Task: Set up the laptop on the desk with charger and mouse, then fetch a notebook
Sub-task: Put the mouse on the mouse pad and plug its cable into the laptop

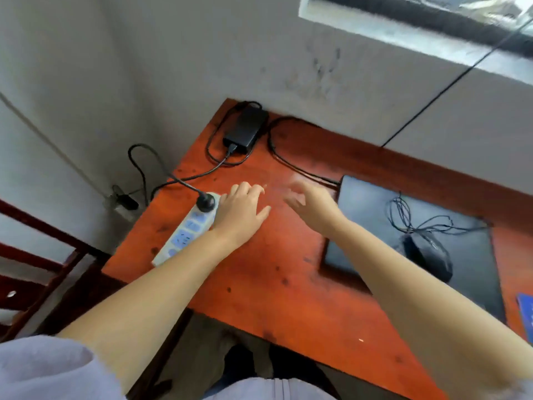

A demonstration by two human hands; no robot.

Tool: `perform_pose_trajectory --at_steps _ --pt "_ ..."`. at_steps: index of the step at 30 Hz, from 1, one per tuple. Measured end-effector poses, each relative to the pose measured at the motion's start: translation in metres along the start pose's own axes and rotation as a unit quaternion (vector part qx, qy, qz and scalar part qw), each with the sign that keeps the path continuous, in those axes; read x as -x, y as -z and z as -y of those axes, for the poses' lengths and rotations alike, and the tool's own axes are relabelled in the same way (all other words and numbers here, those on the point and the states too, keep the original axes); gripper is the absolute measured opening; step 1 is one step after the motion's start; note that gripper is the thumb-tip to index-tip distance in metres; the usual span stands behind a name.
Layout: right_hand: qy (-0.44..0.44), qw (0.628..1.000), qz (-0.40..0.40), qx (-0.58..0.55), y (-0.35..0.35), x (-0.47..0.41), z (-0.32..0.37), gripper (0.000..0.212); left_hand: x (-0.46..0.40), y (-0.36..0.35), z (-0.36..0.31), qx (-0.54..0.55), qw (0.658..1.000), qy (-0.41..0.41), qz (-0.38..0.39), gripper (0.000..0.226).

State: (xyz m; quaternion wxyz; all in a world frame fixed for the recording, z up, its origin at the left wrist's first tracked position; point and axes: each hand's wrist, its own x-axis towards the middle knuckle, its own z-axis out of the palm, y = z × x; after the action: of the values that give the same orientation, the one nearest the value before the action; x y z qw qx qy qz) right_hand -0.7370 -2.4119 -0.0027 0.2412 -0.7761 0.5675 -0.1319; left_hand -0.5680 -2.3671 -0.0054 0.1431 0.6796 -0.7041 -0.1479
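- Head view: an orange-red wooden desk stands against a grey wall, seen from above with both bare forearms reaching over it.
- The left hand lies palm down with its fingers straight and slightly spread, its outer edge touching the far end of a white power strip that sits along the desk's left edge; the hand grips nothing.
- A black plug sits in the strip's far socket, just beside that hand; its cable loops off the desk's left side.
- The right hand is above the desk between the strip and the laptop, fingers apart and loosely curved, holding nothing. It is motion-blurred, so whether it touches the desk cannot be told.
- The closed dark laptop lies flat on the right part of the desk, partly crossed by the right forearm.
- A black wired mouse rests on the laptop's lid with its thin cord in a loose tangle beside it.
- The black charger brick lies at the desk's far corner by the wall; one of its cables runs to the laptop's far left corner.
- A blue object shows at the right edge of the frame, cut off.
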Motion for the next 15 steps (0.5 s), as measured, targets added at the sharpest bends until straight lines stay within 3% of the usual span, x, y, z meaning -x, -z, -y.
perform_pose_trajectory --at_steps 9,15 --pt "-0.157 0.984 -0.078 0.042 0.075 0.126 -0.119 0.034 -0.006 -0.059 -0.129 -0.046 0.976 -0.192 0.092 0.039" --pt "-0.227 0.968 -0.102 0.018 0.102 0.189 -0.193 0.032 -0.001 -0.117 -0.204 -0.038 0.967 -0.198 0.155 0.035"
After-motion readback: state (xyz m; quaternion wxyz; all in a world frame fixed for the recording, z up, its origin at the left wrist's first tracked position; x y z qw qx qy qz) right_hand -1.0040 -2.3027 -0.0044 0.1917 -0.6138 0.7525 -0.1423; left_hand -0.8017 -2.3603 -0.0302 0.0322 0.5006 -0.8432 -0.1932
